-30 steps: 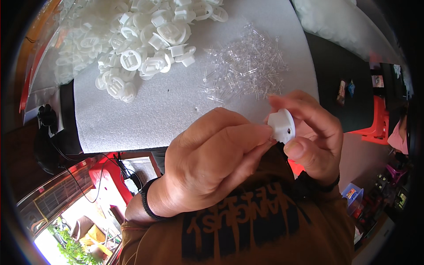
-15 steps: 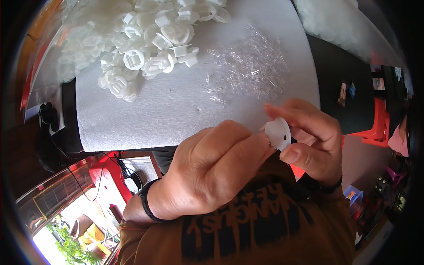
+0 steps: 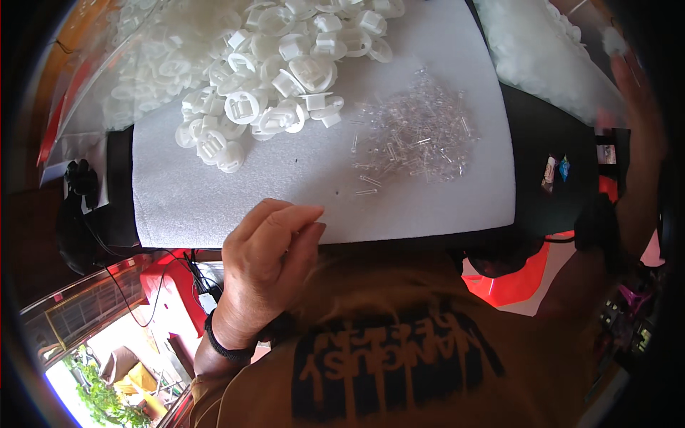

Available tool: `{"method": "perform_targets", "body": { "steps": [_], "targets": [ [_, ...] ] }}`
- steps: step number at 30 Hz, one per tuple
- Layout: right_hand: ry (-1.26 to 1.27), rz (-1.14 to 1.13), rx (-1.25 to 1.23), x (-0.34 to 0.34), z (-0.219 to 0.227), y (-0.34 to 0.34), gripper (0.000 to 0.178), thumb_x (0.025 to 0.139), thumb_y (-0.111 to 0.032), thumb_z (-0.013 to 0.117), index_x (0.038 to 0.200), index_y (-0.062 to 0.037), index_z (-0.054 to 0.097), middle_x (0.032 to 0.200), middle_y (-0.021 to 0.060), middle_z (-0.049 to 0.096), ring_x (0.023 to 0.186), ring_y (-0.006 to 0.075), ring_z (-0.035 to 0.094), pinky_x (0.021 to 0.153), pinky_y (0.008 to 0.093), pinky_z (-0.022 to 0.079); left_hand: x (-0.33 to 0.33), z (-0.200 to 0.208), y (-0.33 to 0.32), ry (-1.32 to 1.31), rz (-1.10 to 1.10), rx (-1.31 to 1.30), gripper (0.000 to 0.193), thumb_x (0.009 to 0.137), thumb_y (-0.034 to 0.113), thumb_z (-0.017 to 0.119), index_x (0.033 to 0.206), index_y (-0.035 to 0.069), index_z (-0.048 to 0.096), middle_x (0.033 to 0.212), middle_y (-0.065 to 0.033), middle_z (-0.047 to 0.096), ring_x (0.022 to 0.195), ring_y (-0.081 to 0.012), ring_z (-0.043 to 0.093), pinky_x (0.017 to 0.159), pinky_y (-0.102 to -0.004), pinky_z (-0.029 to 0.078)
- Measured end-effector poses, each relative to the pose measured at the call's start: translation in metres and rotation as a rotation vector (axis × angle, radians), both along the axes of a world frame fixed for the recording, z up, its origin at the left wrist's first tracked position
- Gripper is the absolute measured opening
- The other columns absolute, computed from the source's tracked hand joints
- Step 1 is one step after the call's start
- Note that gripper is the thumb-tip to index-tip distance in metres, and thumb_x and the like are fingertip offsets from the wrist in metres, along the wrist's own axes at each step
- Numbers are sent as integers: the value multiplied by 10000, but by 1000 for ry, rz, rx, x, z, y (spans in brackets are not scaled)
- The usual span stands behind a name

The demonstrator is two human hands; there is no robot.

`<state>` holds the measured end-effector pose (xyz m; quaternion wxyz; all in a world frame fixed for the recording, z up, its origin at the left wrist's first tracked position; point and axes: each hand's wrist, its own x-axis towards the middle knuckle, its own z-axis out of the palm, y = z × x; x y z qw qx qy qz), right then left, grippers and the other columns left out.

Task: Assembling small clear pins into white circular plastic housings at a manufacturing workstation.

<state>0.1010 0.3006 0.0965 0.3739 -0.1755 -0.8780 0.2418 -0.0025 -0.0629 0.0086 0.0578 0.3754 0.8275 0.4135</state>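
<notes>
My left hand (image 3: 275, 239) is over the near edge of the pale foam sheet (image 3: 242, 200), thumb and fingers drawn together. Whatever lies between its fingertips, if anything, is hidden. At the far right, my right hand (image 3: 631, 77) is stretched out beside a clear bag of white pieces (image 3: 535, 53). A blurred white plastic piece (image 3: 614, 41) shows at its fingertips in the dim rim of the picture. Round, flanged white plastic pieces (image 3: 242, 107) lie heaped on the sheet's far left. Right of them is a loose pile of small clear plastic pins (image 3: 421, 135).
A clear bag (image 3: 135, 85) spills over the far left corner. On the black tabletop (image 3: 535, 128) at right lie a small tube (image 3: 549, 173) and a blue wrapper (image 3: 564, 168). Red stools (image 3: 510, 285) stand below the table, and cables (image 3: 187, 267) hang at left.
Both hands held the white flanged piece together in front of me. Now my right hand has swung far right to the bag with a white piece, while my left has drawn back leftward.
</notes>
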Motion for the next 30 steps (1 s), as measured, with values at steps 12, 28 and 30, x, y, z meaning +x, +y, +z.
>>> {"method": "perform_targets", "body": {
  "steps": [12,28,30],
  "targets": [
    [-96,525,-645,13,-78,-122,270,778,32,630,1049,34,625,947,113,644,786,151,584,694,259,455,-8,1,38,113,-136,-153,169,761,-28,668,922,16,641,846,-106,597,685,-237,620,592,-312,491],
    [-189,688,-744,11,-105,-128,175,804,49,606,966,-3,648,835,81,645,668,109,563,577,217,412,-10,-9,27,162,47,-172,95,782,48,659,816,51,571,754,-86,535,581,-258,548,525,-362,468],
    [-192,675,-732,10,-105,-129,167,805,49,605,960,4,648,834,80,643,669,103,560,576,214,410,-15,-8,12,121,269,-120,67,794,-11,649,836,24,610,774,-43,579,588,-104,542,528,-250,431]
  ]
}}
